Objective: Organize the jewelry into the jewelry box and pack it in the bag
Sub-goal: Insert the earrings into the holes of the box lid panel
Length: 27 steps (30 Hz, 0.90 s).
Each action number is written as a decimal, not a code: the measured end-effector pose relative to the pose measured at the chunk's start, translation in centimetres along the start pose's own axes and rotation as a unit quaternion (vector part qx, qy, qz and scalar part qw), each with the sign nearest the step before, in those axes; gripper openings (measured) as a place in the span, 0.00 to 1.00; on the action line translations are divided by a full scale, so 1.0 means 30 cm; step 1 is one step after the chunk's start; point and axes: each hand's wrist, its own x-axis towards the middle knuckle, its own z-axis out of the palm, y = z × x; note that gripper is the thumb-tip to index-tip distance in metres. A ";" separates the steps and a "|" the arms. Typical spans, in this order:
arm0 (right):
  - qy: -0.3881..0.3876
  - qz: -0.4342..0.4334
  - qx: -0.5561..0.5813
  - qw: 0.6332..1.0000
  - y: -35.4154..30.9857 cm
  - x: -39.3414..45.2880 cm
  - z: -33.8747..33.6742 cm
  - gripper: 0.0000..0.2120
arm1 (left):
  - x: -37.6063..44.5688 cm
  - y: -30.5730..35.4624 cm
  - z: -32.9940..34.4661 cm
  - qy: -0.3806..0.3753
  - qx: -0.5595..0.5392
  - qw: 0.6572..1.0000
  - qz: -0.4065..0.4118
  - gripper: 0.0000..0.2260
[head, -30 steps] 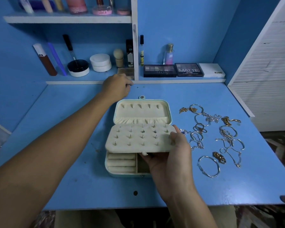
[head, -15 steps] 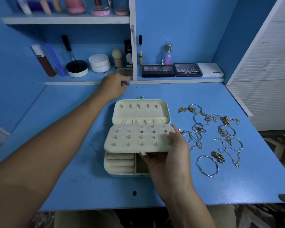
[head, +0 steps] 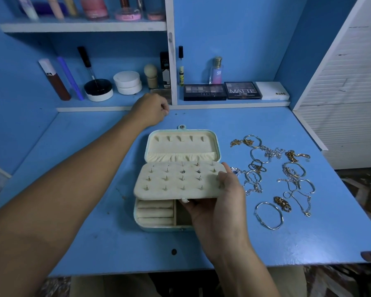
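Unmoved, right hand grips earring tray; left hand stays outstretched.

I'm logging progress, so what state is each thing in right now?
jewelry box: lid open
earring panel: lifted, studs in it
right hand: grips the panel
left hand: fingers curled, near the shelf
bracelets and chains: loose on the table

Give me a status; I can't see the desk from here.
Right hand grips earring panel, raised over open jewelry box. Left hand curled at the shelf edge, contents unseen. Loose jewelry right of box, unpacked.
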 end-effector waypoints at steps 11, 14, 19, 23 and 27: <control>0.005 0.000 0.002 1.000 -0.002 -0.001 0.005 0.17 | -0.005 0.022 -0.004 -0.041 0.052 0.998 -0.007 0.06; 0.003 -0.003 -0.003 1.000 -0.001 -0.002 0.004 0.17 | -0.017 0.039 -0.013 0.002 0.010 1.000 -0.015 0.06; 0.009 -0.002 -0.005 1.000 0.000 -0.002 0.004 0.17 | -0.052 0.064 -0.060 0.049 -0.121 0.991 -0.037 0.03; -0.001 -0.002 -0.004 1.000 0.000 -0.003 0.002 0.18 | -0.105 0.076 -0.107 0.015 -0.151 0.988 -0.023 0.04; -0.003 -0.003 -0.004 1.000 0.004 0.000 -0.001 0.19 | -0.192 0.092 -0.150 -0.015 -0.160 0.987 -0.004 0.05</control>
